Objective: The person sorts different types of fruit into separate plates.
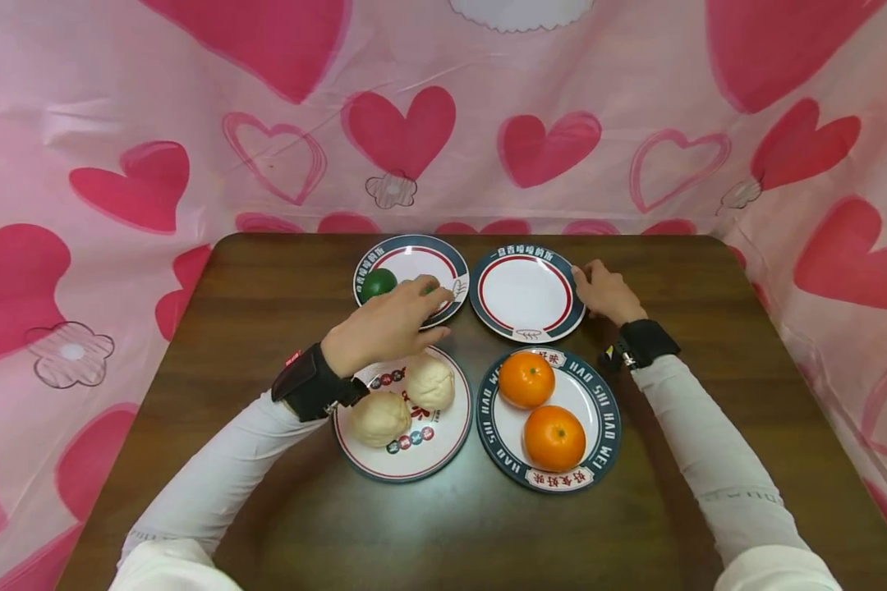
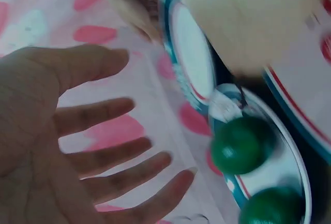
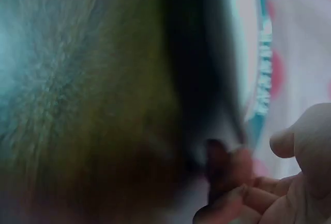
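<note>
My left hand [image 1: 395, 316] is held over the near edge of the back-left plate [image 1: 414, 244], its fingers spread and holding nothing. On that plate lie two round green fruits [image 2: 243, 145], one mostly behind the hand in the head view. My right hand [image 1: 608, 294] is at the right rim of the bare back-right plate [image 1: 526, 291], fingertips right at the edge. In the blurred right wrist view its thumb [image 3: 283, 144] stands apart from the bent fingers [image 3: 232, 203], with nothing visible between them.
Under my left wrist, a front-left plate [image 1: 406, 472] holds two pale, bun-like rounds [image 1: 430, 383]. Two oranges [image 1: 554, 438] sit on the front-right plate [image 1: 606, 427]. The brown wooden table [image 1: 739, 369] meets a pink heart-patterned cloth [image 1: 480, 164] behind.
</note>
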`<act>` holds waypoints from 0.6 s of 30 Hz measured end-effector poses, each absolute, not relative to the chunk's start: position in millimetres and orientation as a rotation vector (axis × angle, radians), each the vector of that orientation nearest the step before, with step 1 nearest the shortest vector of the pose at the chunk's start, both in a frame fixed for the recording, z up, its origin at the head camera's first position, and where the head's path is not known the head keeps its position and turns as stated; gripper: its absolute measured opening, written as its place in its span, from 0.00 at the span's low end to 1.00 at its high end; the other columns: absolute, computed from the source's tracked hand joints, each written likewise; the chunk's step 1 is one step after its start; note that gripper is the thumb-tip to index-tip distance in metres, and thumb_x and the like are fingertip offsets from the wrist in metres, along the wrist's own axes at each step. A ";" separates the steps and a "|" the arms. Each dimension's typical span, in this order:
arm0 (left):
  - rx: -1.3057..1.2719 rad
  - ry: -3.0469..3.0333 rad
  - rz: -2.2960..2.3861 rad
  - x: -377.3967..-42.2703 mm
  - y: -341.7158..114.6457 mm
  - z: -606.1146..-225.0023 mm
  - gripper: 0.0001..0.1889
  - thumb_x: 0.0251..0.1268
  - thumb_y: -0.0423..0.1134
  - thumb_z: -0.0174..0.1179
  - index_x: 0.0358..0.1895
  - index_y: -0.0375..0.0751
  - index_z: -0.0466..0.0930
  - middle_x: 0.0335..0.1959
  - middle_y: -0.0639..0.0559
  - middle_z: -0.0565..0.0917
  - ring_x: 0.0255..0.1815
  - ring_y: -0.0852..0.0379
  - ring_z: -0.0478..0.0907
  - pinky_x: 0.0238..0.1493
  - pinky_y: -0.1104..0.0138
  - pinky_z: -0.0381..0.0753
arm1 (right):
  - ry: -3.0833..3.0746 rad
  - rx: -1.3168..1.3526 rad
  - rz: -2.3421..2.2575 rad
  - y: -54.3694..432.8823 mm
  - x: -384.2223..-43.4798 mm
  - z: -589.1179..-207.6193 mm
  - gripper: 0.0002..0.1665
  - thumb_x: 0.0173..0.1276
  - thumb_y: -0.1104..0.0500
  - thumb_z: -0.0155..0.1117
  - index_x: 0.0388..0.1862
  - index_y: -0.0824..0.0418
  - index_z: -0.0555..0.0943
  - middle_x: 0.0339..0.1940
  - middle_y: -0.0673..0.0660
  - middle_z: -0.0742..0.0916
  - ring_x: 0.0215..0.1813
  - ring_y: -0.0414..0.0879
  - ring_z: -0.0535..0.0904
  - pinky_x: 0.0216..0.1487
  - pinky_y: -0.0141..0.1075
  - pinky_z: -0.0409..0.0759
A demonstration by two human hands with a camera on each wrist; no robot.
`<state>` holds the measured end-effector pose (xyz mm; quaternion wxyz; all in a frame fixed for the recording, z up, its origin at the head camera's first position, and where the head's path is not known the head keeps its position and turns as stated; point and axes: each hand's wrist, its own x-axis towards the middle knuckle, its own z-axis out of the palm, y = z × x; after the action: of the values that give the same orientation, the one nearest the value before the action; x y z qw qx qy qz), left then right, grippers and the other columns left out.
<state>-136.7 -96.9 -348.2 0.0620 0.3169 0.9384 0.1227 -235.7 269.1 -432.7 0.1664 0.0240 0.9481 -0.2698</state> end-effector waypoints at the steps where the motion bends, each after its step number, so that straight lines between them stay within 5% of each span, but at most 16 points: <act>1: 0.938 2.853 0.366 -142.8 -98.6 -348.7 0.29 0.71 0.50 0.63 0.71 0.43 0.72 0.68 0.38 0.73 0.63 0.42 0.75 0.57 0.48 0.85 | 2.685 0.079 -0.741 266.8 -240.2 -435.7 0.42 0.83 0.36 0.33 0.77 0.68 0.55 0.52 0.72 0.78 0.41 0.59 0.80 0.45 0.48 0.80; 7: 0.800 2.872 0.382 -173.4 -101.7 -351.1 0.35 0.70 0.48 0.64 0.76 0.43 0.64 0.75 0.34 0.65 0.72 0.38 0.69 0.62 0.41 0.79 | 2.697 0.041 -0.602 261.3 -252.1 -447.4 0.39 0.85 0.43 0.29 0.78 0.72 0.56 0.66 0.74 0.72 0.61 0.69 0.71 0.70 0.62 0.71; 18: 0.631 2.796 0.176 -210.1 -80.0 -386.7 0.36 0.72 0.52 0.59 0.77 0.43 0.58 0.74 0.29 0.62 0.68 0.32 0.68 0.57 0.37 0.81 | 2.734 0.005 -0.542 258.4 -254.6 -450.3 0.37 0.86 0.45 0.30 0.77 0.72 0.59 0.69 0.74 0.73 0.63 0.70 0.70 0.74 0.64 0.66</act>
<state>-210.1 -80.0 -386.7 0.1345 0.2177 0.9648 0.0607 -254.6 258.4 -450.3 0.1763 0.0017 0.9655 -0.1916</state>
